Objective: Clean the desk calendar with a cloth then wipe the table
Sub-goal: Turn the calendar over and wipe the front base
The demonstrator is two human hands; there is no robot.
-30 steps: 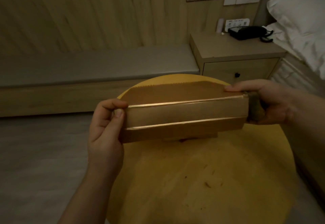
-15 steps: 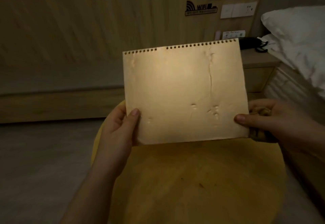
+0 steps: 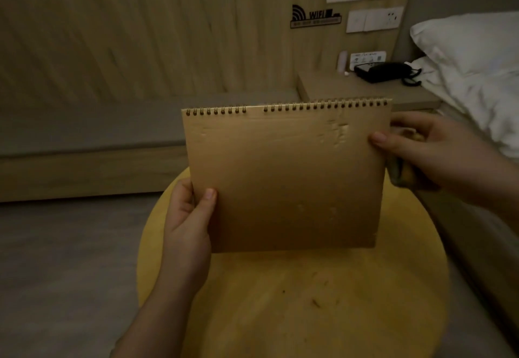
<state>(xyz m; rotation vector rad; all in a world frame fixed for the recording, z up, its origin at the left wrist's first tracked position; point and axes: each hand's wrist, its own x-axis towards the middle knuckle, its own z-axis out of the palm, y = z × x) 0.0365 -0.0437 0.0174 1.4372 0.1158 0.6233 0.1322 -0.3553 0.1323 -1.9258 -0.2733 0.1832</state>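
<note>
The desk calendar (image 3: 286, 178) is a brown cardboard panel with a spiral binding along its top edge, held upright above the round yellow table (image 3: 309, 307). My left hand (image 3: 188, 217) grips its lower left edge, thumb on the front. My right hand (image 3: 427, 150) pinches the upper right edge with the thumb and also holds a bunched cloth (image 3: 398, 169), mostly hidden behind the calendar and my fingers. The cardboard face shows dents near its upper right corner. Small dark specks lie on the tabletop.
A wooden nightstand (image 3: 365, 91) with a black telephone (image 3: 382, 71) stands behind the calendar. A bed with white pillows (image 3: 471, 57) is at the right. A low grey bench (image 3: 98, 127) runs along the wood-panelled wall at the left. Grey floor surrounds the table.
The calendar went from folded flat and horizontal to held upright; since half a second ago it has been turned so the spiral binding shows, and my right hand has moved up its right edge.
</note>
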